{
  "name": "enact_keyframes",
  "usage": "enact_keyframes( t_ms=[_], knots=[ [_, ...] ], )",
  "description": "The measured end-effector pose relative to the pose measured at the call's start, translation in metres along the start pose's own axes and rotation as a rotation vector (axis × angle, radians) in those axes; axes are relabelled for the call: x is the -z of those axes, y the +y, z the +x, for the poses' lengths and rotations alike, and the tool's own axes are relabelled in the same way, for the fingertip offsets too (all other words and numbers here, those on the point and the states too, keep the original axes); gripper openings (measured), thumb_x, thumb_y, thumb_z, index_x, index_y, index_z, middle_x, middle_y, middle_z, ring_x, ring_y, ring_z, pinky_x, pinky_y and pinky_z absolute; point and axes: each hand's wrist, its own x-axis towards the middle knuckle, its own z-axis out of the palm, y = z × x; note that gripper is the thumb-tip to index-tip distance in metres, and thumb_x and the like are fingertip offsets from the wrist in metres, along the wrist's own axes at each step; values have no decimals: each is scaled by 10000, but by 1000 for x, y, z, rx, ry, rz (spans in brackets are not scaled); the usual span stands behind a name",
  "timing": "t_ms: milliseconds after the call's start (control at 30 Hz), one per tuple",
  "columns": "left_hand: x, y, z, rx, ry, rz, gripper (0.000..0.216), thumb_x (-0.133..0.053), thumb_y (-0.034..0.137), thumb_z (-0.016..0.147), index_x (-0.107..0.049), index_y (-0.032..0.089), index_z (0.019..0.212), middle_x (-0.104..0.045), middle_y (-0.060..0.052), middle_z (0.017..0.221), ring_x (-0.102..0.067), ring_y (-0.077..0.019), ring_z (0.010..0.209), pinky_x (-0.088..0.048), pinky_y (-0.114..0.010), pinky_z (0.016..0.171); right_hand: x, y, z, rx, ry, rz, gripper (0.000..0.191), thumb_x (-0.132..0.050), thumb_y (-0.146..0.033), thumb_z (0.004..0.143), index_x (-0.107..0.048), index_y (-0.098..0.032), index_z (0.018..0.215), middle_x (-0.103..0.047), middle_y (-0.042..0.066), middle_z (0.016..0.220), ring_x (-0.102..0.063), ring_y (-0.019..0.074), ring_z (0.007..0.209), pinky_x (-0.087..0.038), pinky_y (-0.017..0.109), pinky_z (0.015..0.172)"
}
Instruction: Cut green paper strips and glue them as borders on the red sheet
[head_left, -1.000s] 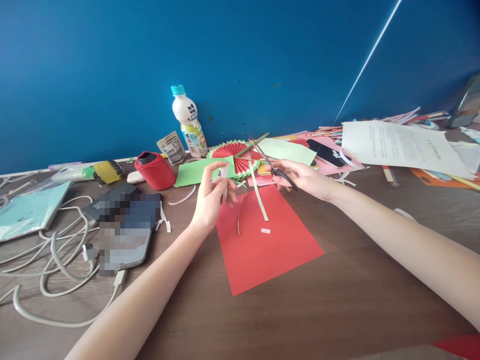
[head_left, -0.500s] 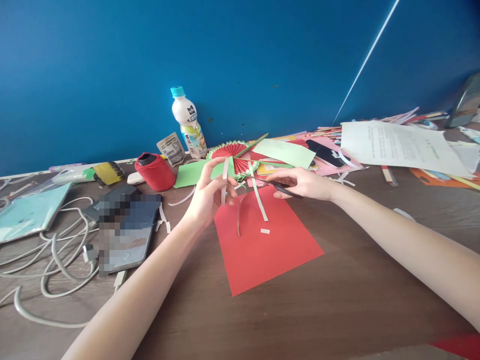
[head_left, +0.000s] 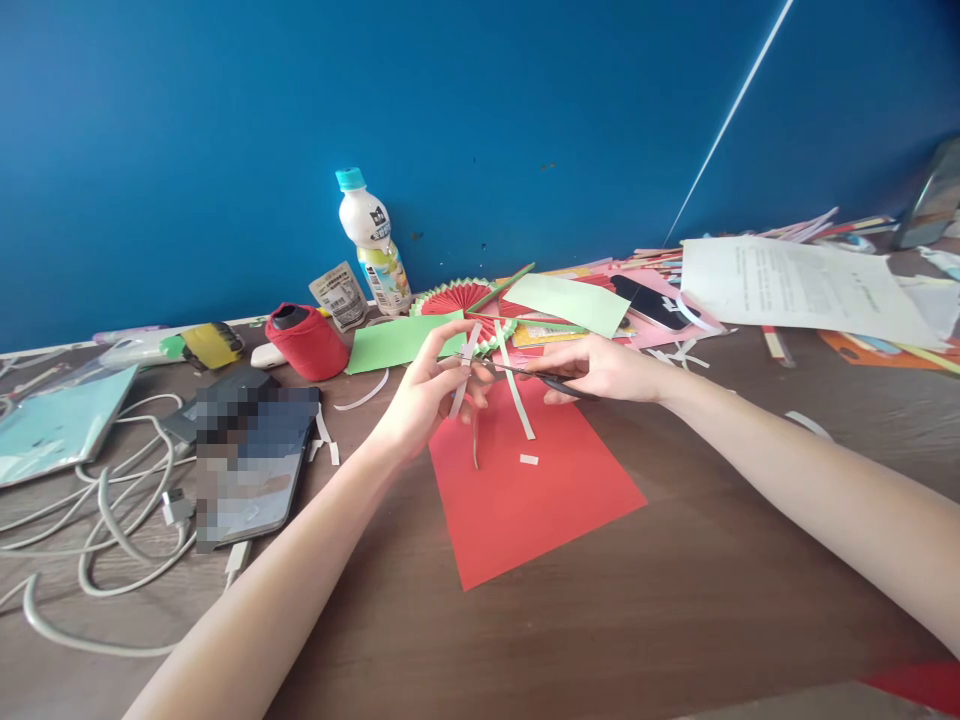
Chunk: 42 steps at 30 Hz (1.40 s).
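Note:
My left hand is closed on a narrow white paper strip, held up between thumb and fingers. My right hand grips dark scissors, whose blades point left and reach the strip by my left fingertips. Whether the blades are closed on the strip I cannot tell. Below both hands lies a sheet of red paper. A second white strip and a small white scrap rest on it. Just behind my hands sits a red and green folded paper fan.
A phone with white cables lies at left, near a red roll. Behind stand a bottle and a blue wall. Green paper, a printed sheet and paper scraps line the back.
My right hand has brought the scissors leftward, so the blades now reach the strip in my left hand. That strip has tilted, and my left hand has shifted slightly right.

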Motion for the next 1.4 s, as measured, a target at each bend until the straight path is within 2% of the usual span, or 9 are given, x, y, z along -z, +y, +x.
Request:
enact_keyframes(
  t_ms=[333,633,900,1067,1300,1400],
  knots=[
    [-2,1,0,-2,1,-7,456,-513,153,742,-419,248,1179,-607,18,725,-554,-82,520,-355,-153,384,0,2,1,-55,23,-3,466,-672,-314,694,-602,-281,1154,-589,40,1237,-522,240,1143,-462,397,926],
    [-3,2,-1,-5,-15,21,460,-514,170,752,-411,258,1191,-606,30,723,-513,-59,401,-285,-156,337,0,-2,0,-25,-3,-14,479,-659,-300,714,-577,-284,1186,-562,32,1271,-431,236,1245,-406,384,996],
    [0,2,-1,-18,-33,78,510,-506,172,747,-412,278,1237,-617,37,720,-496,-46,390,-312,-170,366,0,0,0,-35,4,-33,491,-662,-329,709,-577,-274,1189,-558,27,1276,-434,249,1242,-412,389,988],
    [0,1,0,-30,-13,90,578,-505,168,751,-329,278,1290,-617,27,729,-504,-56,400,-290,-169,361,0,-3,0,-25,7,1,488,-651,-292,715,-570,-280,1196,-555,21,1279,-426,228,1252,-408,372,1003],
    [0,1,0,8,12,177,442,-474,160,726,-444,215,1163,-595,25,729,-515,-63,436,-314,-180,374,0,-2,0,-1,19,4,425,-659,-310,703,-635,-269,1125,-607,27,1205,-497,218,1174,-448,353,942],
    [2,0,0,-10,29,178,541,-469,155,715,-362,238,1239,-607,34,721,-508,-68,435,-321,-183,380,1,0,-1,-30,58,41,395,-681,-309,683,-659,-236,1071,-658,42,1051,-596,187,957,-502,330,797]
  ],
)
